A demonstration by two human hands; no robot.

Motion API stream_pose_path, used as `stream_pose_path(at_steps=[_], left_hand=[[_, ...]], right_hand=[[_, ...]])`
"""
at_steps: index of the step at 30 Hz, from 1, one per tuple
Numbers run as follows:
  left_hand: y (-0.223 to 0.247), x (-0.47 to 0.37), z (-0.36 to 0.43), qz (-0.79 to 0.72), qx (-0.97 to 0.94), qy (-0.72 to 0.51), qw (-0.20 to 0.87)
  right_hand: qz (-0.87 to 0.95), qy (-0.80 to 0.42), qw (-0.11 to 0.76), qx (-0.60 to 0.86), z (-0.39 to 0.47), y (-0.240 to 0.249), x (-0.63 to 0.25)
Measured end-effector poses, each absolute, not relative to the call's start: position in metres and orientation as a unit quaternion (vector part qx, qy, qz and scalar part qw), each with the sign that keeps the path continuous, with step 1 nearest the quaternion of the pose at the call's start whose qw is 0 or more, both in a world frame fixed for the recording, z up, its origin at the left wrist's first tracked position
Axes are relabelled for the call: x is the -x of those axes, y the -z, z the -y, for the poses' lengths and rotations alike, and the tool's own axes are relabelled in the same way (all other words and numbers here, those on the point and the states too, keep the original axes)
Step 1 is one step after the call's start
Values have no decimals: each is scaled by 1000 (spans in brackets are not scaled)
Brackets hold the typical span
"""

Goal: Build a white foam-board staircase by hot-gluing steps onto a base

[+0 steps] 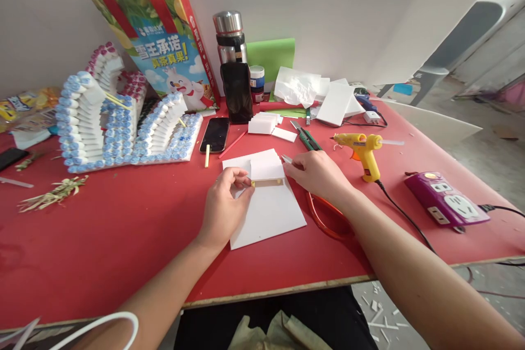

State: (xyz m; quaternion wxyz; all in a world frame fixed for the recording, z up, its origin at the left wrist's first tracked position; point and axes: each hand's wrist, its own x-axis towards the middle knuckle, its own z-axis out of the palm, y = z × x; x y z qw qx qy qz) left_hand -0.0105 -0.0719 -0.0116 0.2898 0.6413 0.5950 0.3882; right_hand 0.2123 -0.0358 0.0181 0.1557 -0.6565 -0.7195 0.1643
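A person's bare hands work over a red surface (123, 240), where a small white panel (266, 169) sits on a white board (268, 216) close to the middle of the front edge. The left hand (229, 197) has its grip nearly closed, thumb and fingertips pinching a yellow piece (252, 183) at the panel's near left corner. The right hand (318, 172) bends its fingers in at the panel's right side (whether its grip is clenched on anything, one cannot tell). A yellow glue gun (363, 150) lies right of the hands, with a purple power strip (447, 199) toward the right edge. A steel bottle (229, 24) and a printed bag (164, 54) stand along the back edge, against a pale wall (348, 5); white scraps (375, 306) litter the floor (394, 298).
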Motion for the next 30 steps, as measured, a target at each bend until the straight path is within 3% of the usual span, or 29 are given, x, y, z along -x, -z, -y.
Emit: stream_pose_path(at_steps=[19,23,27,30], left_hand=[[4,9,74,-607,-616,-390,316],[-5,18,79,-590,-567,-425,386],[-26,28,68,-510,-472,-465,548],[-48,27,47,-447,-413,-439,661]], right_hand=[[709,-136,160,673,42,-36,-215],[709,-43,46,702,62,-63,-220],[745,-38,-108,658,88,-65,-232],[766,-36,-159,621,98,-52,-239]])
